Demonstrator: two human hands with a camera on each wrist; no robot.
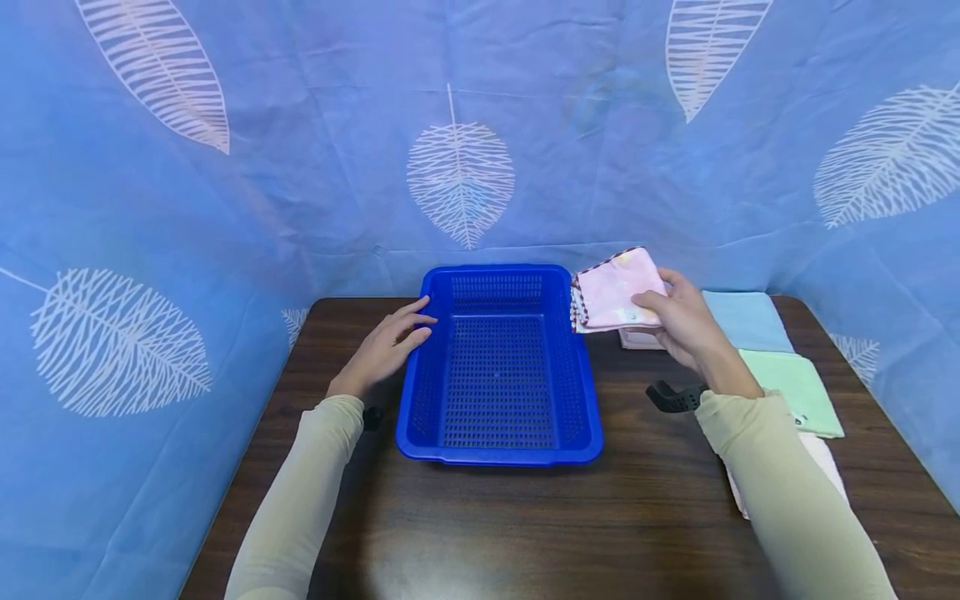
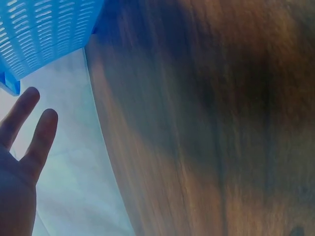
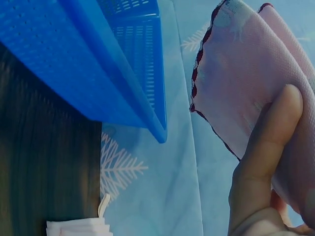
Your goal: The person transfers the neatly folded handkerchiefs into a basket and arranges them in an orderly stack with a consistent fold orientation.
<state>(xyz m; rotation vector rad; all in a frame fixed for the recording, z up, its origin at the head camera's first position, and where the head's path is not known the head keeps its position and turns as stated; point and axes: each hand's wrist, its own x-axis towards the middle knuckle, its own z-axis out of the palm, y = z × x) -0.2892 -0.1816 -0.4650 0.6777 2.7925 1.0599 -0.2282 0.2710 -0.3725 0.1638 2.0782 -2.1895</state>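
My right hand (image 1: 684,321) pinches a folded pink cloth (image 1: 618,290) with a dark red and white stitched edge, thumb on top. The cloth is raised beside the right rim of a blue plastic basket (image 1: 498,457). In the right wrist view the pink cloth (image 3: 236,73) hangs between thumb and fingers, apart from the basket. At the basket's left rim is my left hand (image 1: 384,348), its fingers spread and holding nothing. The left wrist view shows two extended digits of that hand (image 2: 22,157) close to the basket's underside; whether they touch it cannot be told.
Along the table's right side lie a folded light blue cloth (image 1: 748,321), a green cloth (image 1: 795,392) and a pale pink cloth (image 1: 823,467), partly under my right arm. A whitish folded stack (image 3: 78,227) is below the right hand. A blue leaf-patterned curtain (image 1: 315,208) stands behind the table (image 1: 525,533).
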